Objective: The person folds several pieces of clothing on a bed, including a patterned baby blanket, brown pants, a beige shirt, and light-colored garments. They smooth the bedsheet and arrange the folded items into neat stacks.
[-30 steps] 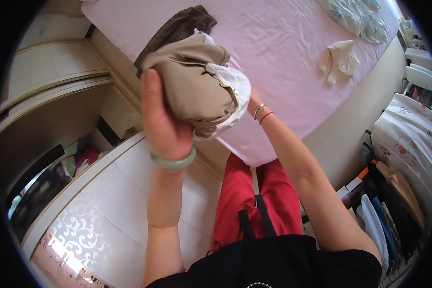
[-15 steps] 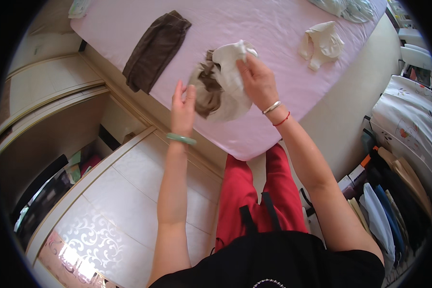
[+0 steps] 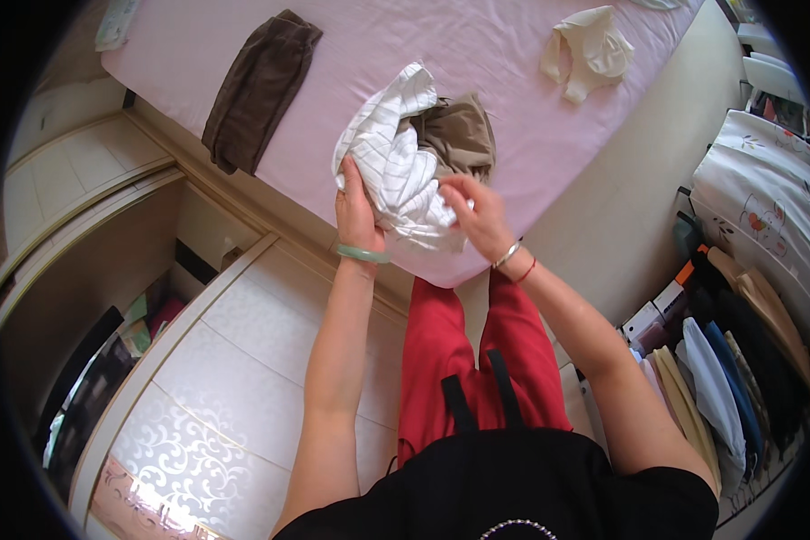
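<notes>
Presently, the white striped garment (image 3: 391, 153) extends lengthwise beyond the clasping left hand (image 3: 356, 214), while the right hand (image 3: 481, 219), nearer the taupe cloth (image 3: 464, 135), apparently pinches the white edge.

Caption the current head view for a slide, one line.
Left hand holding white striped cloth bundled with brown cloth, right hand at its edge, over a pink-covered bed.
</notes>
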The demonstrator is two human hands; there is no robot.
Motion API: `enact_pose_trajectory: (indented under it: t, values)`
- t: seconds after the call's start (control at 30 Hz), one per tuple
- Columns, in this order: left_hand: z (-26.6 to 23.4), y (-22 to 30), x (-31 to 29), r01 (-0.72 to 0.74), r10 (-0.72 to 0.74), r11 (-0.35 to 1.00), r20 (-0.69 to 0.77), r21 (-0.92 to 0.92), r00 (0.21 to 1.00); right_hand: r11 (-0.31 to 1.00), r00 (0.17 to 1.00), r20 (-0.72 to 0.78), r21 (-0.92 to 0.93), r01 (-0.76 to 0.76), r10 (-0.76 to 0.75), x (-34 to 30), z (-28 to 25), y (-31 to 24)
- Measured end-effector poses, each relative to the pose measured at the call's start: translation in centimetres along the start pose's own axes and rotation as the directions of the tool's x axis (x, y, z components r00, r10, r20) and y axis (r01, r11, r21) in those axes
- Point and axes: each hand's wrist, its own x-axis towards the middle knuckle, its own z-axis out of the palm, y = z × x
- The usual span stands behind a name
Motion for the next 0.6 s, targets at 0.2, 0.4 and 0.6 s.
enact_pose_trajectory:
  t: [0.2,0.4,0.6]
  values:
    - [2.6,0.4,-3.8,-0.041,-0.065,0.925,0.263,0.378,0.962,0.784,0.799,0.157,-0.158,0.601,-0.581,6.7,1.5,2.0]
    - [5.0,2.9,-8.5,0.260,-0.523,0.846,0.633,0.465,0.570,0.836,0.790,0.279,0.236,0.495,-0.546,9.8,0.9,4.1]
    - [3.6,3.3,-4.4,0.165,-0.313,0.946,0.650,0.280,0.693,0.798,0.818,0.367,0.578,0.173,-0.443,8.9,-2.5,5.5]
